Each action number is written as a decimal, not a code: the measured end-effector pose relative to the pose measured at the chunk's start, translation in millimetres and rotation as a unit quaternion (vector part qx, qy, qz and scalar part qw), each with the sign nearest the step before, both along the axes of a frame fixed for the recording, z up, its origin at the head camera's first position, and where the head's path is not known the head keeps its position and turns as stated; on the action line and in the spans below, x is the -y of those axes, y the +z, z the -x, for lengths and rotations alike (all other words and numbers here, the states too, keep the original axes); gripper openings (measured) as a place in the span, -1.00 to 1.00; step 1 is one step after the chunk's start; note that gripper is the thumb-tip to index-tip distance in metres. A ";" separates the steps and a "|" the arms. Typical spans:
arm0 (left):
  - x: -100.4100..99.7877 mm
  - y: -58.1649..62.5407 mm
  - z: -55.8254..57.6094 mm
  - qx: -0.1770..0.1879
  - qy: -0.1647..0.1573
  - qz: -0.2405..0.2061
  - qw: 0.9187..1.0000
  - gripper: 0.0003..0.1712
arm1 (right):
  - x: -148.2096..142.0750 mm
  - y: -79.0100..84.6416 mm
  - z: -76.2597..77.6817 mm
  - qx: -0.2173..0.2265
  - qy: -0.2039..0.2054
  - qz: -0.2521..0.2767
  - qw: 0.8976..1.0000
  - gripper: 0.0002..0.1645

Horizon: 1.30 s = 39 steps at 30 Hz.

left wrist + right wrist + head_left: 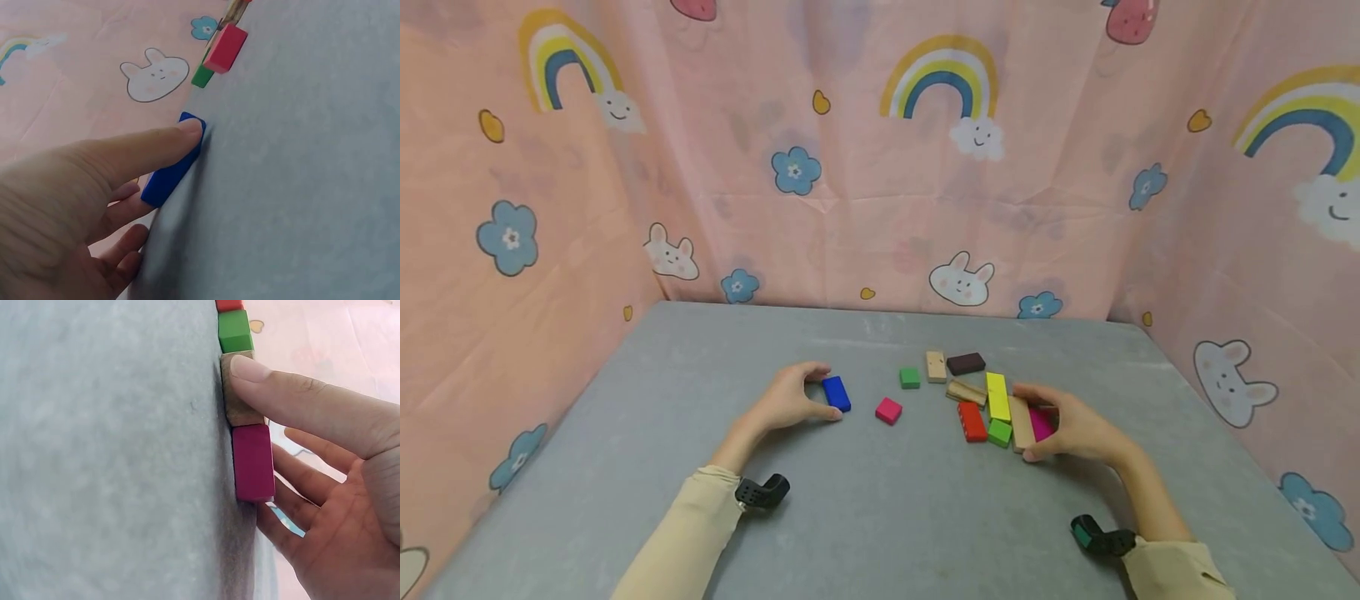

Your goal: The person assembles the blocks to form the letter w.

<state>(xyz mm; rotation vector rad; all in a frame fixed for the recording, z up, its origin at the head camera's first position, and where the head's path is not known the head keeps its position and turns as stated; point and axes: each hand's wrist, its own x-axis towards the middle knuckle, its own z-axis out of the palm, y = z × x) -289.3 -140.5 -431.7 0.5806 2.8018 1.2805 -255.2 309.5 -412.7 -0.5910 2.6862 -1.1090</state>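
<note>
On the surface [925, 525], the right hand [1078, 429], half-curled, grips a wood block [1020, 425] between thumb and fingertips, a magenta block [1042, 423] beside it. A pink block [888, 410] lies alone. The left hand [790, 400], similarly curled, pinches a blue block [836, 394]. Farther back sits a dark block [966, 363].

"Item one?"
"Blue block [836, 394], oblong, broad face up, at left. Long sides run far to near; pinched at its ends by the left hand [786, 400]."
"Item two?"
"Plain wood block [1021, 423], pale, oblong, at right, lengthwise far to near. Gripped by the right hand [1081, 427], thumb on the near end."
"Item three?"
"Magenta block [254, 464], immediately right of the wood one, within the same hand's curve; partly hidden from above."
</note>
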 end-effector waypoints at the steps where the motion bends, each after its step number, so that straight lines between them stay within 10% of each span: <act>1: 1.6 -0.7 0.9 0.004 -0.003 -0.001 1.000 -0.10 | -0.6 -0.1 -0.2 -0.001 0.002 0.001 1.000 0.15; 39: -1.8 -1.8 -2.2 0.045 0.063 -0.072 0.994 -0.35 | -3.7 -5.6 0.8 0.010 -0.012 -0.013 1.000 0.17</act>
